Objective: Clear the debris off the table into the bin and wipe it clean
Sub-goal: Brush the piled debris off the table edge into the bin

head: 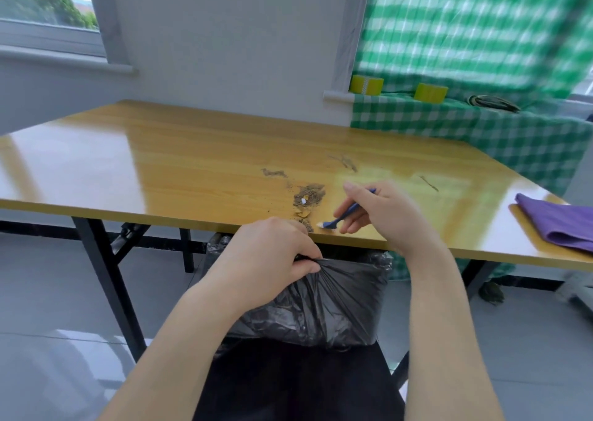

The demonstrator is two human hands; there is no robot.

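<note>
A pile of brown crumbs and flakes, the debris (308,197), lies near the front edge of the yellow wooden table (167,164), with thinner smears further back. My right hand (382,215) holds a small blue brush (345,215), its white bristles touching the table's front edge just right of the debris. My left hand (272,254) grips the bunched rim of the black bin bag (337,298), which lines the bin held right under the table edge below the debris. A folded purple cloth (558,225) lies at the table's right end.
Two yellow-green tape rolls (366,84) and a dark coil sit on a green checked cloth over the sill at the back right. Black folding table legs (106,279) stand at the left. Grey floor lies below, and a window is at the far left.
</note>
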